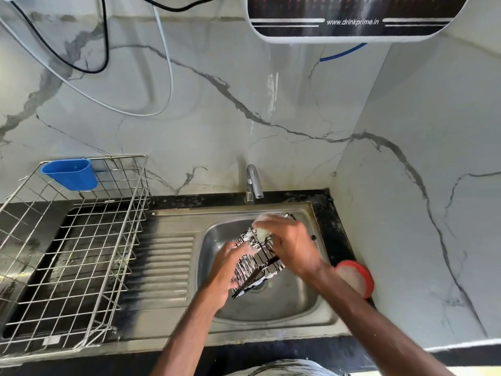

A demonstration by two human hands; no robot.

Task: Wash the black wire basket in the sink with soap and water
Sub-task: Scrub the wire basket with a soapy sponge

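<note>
The black wire basket, coated in white foam, is held tilted over the steel sink. My left hand grips its lower left side. Above the basket's upper part, my right hand holds a pale soapy scrubber against the wires. Foam covers the fingers of both hands. The tap stands behind the sink, and I see no water running from it.
A large steel wire dish rack with a blue plastic cup hooked on it stands on the left. The ribbed drainboard lies between rack and sink. A red-rimmed soap tub sits on the black counter at the right. A marble wall rises behind.
</note>
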